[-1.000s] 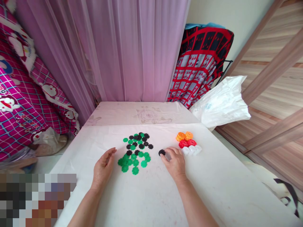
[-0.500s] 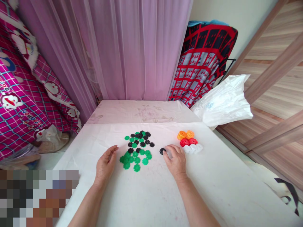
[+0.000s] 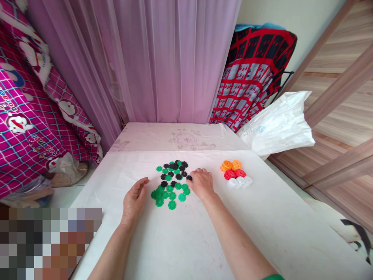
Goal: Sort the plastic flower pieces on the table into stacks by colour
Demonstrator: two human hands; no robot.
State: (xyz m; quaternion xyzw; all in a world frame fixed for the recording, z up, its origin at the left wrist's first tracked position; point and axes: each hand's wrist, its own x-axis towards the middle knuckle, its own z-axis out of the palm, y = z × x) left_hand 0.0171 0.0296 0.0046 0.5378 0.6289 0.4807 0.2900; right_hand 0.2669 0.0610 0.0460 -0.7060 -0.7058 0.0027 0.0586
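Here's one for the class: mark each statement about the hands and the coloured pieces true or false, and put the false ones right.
1. The right hand is closer to the black pieces than to the white pieces. True.
2. The left hand grips an orange piece. False: no piece shows in it.
3. The red pieces lie between the orange pieces and the white ones. True.
4. The green pieces lie to the right of the red ones. False: they lie to the left.
5. Some green pieces are mixed among the black ones. True.
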